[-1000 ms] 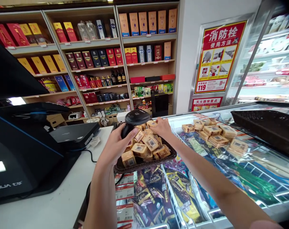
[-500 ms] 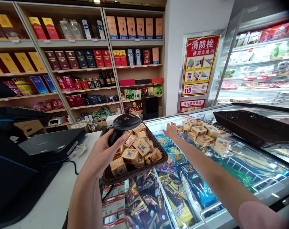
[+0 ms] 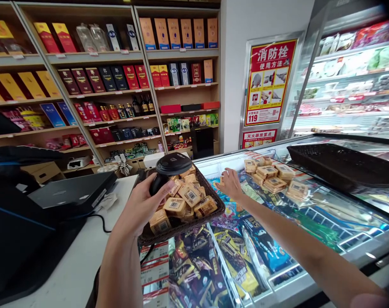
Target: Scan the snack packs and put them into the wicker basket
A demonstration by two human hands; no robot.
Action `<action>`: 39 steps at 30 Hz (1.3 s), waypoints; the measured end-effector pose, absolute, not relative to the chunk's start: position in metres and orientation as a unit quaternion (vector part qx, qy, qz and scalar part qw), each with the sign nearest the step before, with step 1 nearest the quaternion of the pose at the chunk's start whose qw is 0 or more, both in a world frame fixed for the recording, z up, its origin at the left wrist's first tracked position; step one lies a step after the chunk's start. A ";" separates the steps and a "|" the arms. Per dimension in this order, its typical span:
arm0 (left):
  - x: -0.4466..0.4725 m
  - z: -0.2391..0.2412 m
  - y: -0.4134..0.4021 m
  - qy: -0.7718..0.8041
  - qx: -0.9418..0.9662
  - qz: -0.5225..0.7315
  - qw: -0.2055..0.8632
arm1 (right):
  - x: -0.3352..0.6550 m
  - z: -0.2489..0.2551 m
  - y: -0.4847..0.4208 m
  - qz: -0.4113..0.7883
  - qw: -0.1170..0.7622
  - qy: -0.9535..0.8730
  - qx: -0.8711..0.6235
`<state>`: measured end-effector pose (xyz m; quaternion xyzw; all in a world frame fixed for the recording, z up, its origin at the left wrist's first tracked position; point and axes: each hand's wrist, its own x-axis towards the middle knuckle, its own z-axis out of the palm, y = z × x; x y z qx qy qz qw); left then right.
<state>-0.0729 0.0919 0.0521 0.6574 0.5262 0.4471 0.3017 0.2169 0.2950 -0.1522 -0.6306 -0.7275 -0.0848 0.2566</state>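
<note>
My left hand [image 3: 146,203] is closed round the handle of a black handheld barcode scanner [image 3: 173,164]. The scanner is above a brown woven basket [image 3: 194,222] heaped with small wrapped biscuit packs [image 3: 191,196], several with barcodes facing up. Over the freezer's glass top, my right hand [image 3: 231,184] has its fingers curled on a biscuit pack [image 3: 220,181], mostly hidden by the hand. To its right, more biscuit packs [image 3: 267,172] lie in a loose pile on the glass.
Beneath the glass, the chest freezer [image 3: 279,280] holds bagged ice creams in wire baskets. A dark empty tray [image 3: 338,169] rests at the right. On the left, a white counter [image 3: 72,256] carries checkout equipment [image 3: 69,194]. Shelves of boxes [image 3: 117,79] line the back wall.
My right hand has drawn slightly left and toward me, its fingers curling round a biscuit pack from the pile's left side. My left hand and the scanner have barely moved.
</note>
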 end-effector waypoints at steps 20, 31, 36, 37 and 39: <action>-0.070 0.054 0.085 0.527 0.645 0.456 0.313 | 0.176 -0.036 0.213 -0.127 0.574 -0.695 -0.413; -0.065 0.057 0.082 0.508 0.664 0.457 0.304 | 0.161 -0.038 0.195 -0.210 0.579 -0.731 -0.294; -0.060 0.059 0.080 0.512 0.666 0.455 0.296 | 0.160 -0.038 0.192 -0.158 0.547 -0.749 -0.339; -0.061 0.059 0.080 0.512 0.664 0.456 0.298 | 0.160 -0.038 0.192 -0.152 0.544 -0.748 -0.349; -0.063 0.059 0.081 0.515 0.658 0.460 0.302 | 0.161 -0.039 0.192 -0.137 0.540 -0.742 -0.372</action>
